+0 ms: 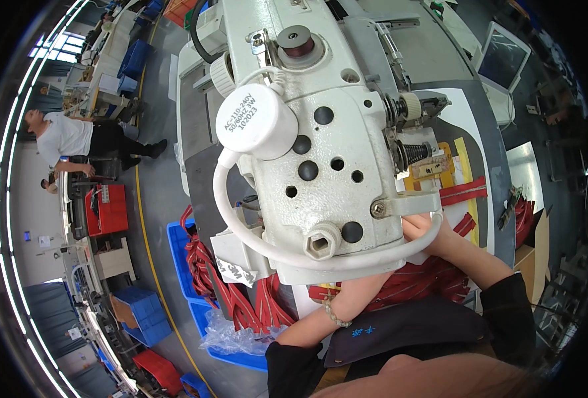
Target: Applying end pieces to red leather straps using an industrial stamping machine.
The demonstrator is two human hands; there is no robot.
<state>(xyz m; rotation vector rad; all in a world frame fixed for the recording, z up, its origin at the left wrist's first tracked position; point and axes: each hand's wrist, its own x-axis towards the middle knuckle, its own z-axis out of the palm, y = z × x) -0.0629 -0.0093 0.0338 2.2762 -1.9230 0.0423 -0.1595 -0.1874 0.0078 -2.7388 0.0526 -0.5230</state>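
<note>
A large white industrial sewing machine fills the middle and hides most of both hands. My left hand, with a beaded bracelet at the wrist, reaches under its head; the fingers are out of sight. To the right, my right hand reaches in behind a thick white cable, its fingertips covered. What either hand holds does not show. Red zippers lie heaped close to both wrists. Beyond the right hand, another red zipper strip lies beside a yellow template.
Blue bins at the left hold more red zippers and clear plastic wrap. A monitor stands at the far right. Across the aisle, a person is near workbenches and a red crate. A dark spool tops the machine.
</note>
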